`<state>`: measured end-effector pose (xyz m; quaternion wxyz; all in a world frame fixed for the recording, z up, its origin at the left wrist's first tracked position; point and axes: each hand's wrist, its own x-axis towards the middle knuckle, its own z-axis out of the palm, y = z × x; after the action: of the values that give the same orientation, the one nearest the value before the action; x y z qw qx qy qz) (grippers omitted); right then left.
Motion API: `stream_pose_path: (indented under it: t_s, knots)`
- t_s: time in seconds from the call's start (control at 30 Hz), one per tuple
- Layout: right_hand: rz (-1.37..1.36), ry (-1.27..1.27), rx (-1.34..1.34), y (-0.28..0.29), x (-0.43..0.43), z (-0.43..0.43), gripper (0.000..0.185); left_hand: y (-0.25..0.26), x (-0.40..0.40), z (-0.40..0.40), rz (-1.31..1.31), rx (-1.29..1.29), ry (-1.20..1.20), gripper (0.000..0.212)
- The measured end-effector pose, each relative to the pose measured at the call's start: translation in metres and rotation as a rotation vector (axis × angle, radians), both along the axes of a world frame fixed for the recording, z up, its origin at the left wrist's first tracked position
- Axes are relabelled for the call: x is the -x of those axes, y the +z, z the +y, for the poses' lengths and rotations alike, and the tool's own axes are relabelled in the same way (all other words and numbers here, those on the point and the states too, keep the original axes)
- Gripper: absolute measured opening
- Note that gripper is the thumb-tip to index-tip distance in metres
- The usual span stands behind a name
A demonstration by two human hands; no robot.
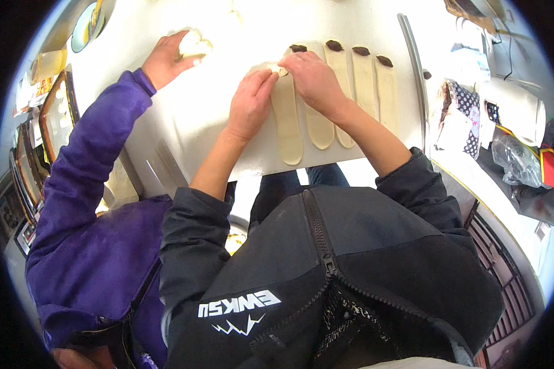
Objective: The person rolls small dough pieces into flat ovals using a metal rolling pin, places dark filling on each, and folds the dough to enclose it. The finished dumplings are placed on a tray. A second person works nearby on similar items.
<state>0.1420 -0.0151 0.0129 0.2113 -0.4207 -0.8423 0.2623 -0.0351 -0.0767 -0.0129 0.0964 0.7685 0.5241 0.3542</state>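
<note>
On the pale worktop (pixel 189 120), my left hand (pixel 254 99) and my right hand (pixel 315 82) pinch the far end of a long flat dough strip (pixel 287 124) between their fingertips. Whether filling lies under my fingers cannot be told. To the right lie several more strips side by side, each with a dark filling lump at its far end, such as the dough strip (pixel 364 87) with its lump (pixel 361 51). Another dark lump (pixel 298 48) shows just beyond my right hand, on a strip partly hidden by that hand.
At my left, a co-worker's hand (pixel 164 60) in a purple sleeve holds pale dough pieces (pixel 195 45). A bowl (pixel 87 27) with a yellow-handled utensil stands at the far left. A metal bar (pixel 413 69) lies along the right side, beside a clear plastic bag (pixel 517 157) farther right.
</note>
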Motion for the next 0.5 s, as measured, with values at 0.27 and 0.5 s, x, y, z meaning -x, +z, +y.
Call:
stream_pose_path:
  t_s: [0.27, 0.5]
  knots:
    - [-0.089, 0.251, -0.1, 0.0, -0.017, -0.052, 0.027, 0.003, -0.009, 0.03, 0.019, 0.243, 0.128, 0.046]
    - [0.003, 0.484, -0.153, -0.011, -0.055, -0.136, 0.028, 0.023, -0.035, -0.024, 0.36, 0.197, -0.137, 0.064]
